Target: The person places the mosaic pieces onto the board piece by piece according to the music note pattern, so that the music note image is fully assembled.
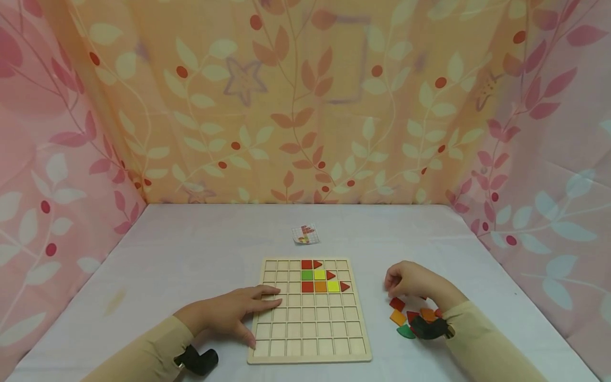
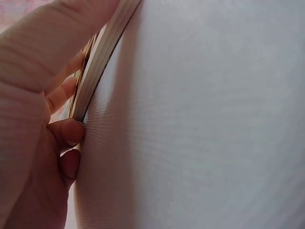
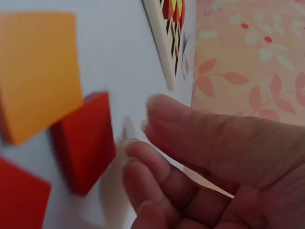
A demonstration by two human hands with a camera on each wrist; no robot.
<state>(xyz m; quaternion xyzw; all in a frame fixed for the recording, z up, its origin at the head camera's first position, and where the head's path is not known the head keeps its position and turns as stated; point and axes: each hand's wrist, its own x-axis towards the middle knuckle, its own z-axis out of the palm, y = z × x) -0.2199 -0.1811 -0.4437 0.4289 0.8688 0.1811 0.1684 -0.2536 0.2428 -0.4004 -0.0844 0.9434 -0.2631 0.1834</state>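
Probably facing light, stiff, slick red tile [image 1: 396, 304], lying between board [image 1: 309, 315] and right edge of desk [image 1: 458, 244]; best pinching by sides. Holding right hand [image 1: 411, 281] curled beside it, leaving grip unclear. Resting spread left hand [image 1: 230, 312] on board.

Sleeved to the wrist, the left arm [image 1: 148, 350] and right arm [image 1: 491, 345] are being held at an inward slant. The left hand [image 1: 226, 312] is being held back uppermost, its thumb being spread away from two outstretched fingers. The right hand [image 1: 416, 279] is being held curled, its thumb being placed close to the index fingertip.
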